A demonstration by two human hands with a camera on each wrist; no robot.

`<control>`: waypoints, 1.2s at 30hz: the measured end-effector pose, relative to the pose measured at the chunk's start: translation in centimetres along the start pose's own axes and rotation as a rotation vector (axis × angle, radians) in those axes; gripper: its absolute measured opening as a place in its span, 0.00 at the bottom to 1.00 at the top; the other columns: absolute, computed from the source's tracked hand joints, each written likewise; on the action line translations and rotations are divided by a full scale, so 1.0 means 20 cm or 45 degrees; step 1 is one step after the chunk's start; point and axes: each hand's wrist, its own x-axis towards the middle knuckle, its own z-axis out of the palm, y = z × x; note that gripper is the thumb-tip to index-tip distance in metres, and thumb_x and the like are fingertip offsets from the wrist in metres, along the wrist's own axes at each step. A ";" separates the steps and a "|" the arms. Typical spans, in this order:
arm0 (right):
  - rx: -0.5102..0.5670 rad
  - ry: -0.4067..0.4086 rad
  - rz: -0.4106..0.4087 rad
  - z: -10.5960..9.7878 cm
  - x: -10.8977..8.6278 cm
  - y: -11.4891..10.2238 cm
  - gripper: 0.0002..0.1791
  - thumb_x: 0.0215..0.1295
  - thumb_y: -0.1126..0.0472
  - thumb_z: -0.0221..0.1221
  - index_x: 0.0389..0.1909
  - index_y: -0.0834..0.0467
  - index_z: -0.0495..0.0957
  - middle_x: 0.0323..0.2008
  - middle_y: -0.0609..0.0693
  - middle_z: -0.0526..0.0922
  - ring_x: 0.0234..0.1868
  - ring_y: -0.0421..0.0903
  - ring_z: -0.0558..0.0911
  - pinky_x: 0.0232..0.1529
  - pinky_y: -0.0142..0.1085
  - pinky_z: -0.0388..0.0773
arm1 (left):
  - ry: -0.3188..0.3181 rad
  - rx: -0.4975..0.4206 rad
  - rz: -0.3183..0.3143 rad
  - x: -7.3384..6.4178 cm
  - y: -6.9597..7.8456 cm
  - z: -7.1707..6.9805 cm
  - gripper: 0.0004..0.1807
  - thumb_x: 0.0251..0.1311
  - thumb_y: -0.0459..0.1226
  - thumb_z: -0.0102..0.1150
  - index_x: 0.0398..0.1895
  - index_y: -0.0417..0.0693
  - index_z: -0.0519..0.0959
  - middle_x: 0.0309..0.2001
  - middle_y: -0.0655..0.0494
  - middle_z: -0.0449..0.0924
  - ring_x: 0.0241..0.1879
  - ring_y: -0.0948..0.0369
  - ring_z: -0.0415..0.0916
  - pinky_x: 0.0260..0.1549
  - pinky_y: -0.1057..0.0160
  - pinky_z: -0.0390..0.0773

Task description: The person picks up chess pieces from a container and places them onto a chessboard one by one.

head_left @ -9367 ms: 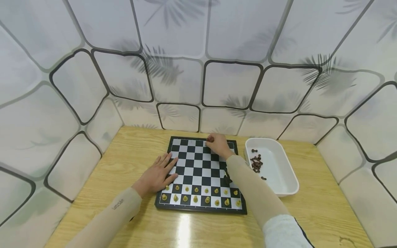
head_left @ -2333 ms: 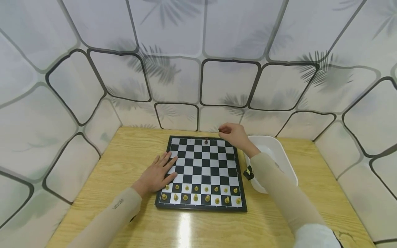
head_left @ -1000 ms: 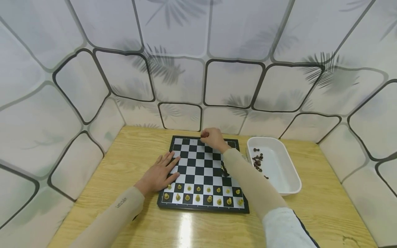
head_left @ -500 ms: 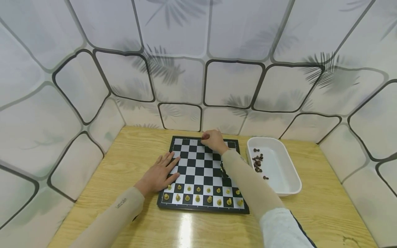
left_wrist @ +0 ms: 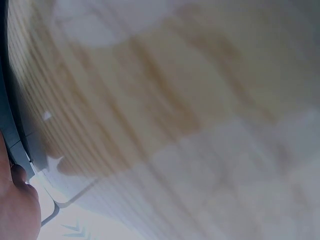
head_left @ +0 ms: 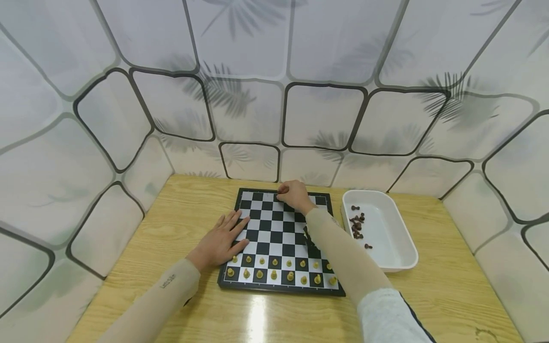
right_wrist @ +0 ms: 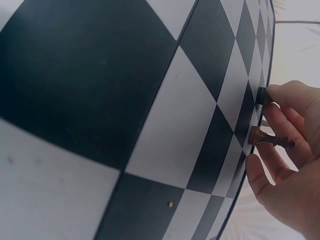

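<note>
My left hand (head_left: 219, 244) lies flat with spread fingers on the left edge of the chessboard (head_left: 280, 291). At the board's far edge, my right hand (head_left: 296, 195) pinches a dark chess piece (right_wrist: 263, 96) between thumb and finger, its base down at a far-row square. Its upper part is hidden by the fingertips. Beside it a dark brown king (right_wrist: 257, 135) stands on the board, under the curve of the same hand. Two rows of yellow chess pieces (head_left: 274, 274) stand along the near side.
A white tray (head_left: 388, 238) right of the board holds several loose dark brown chess pieces (head_left: 357, 226) along its left side. Board and tray rest on a wooden table (head_left: 197, 200). A patterned curtain-like wall (head_left: 321, 119) rises behind and on both sides.
My right hand has come from near the tray to the far row, bringing a piece beside the one standing there; in the last second it barely shifts. The left hand stays put.
</note>
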 end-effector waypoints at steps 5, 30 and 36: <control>-0.025 0.001 -0.022 0.00 -0.01 0.00 0.10 0.70 0.63 0.67 0.49 0.61 0.87 0.47 0.58 0.91 0.48 0.54 0.88 0.50 0.45 0.86 | 0.003 -0.002 0.007 0.01 0.00 0.00 0.41 0.79 0.62 0.40 0.86 0.51 0.55 0.86 0.41 0.45 0.85 0.43 0.44 0.83 0.39 0.49; -0.047 0.017 -0.062 -0.38 -0.14 0.04 0.21 0.72 0.61 0.62 0.62 0.65 0.82 0.58 0.62 0.86 0.59 0.60 0.84 0.59 0.54 0.82 | -0.003 0.002 0.021 0.01 0.02 0.00 0.41 0.80 0.62 0.39 0.86 0.50 0.54 0.86 0.41 0.44 0.85 0.42 0.43 0.83 0.40 0.47; -0.063 0.081 -0.106 -0.52 -0.24 0.10 0.20 0.72 0.60 0.61 0.61 0.64 0.82 0.58 0.62 0.86 0.57 0.60 0.84 0.58 0.54 0.83 | -0.003 0.017 0.007 0.00 0.01 0.01 0.41 0.80 0.62 0.39 0.86 0.50 0.54 0.86 0.41 0.44 0.85 0.42 0.44 0.83 0.40 0.47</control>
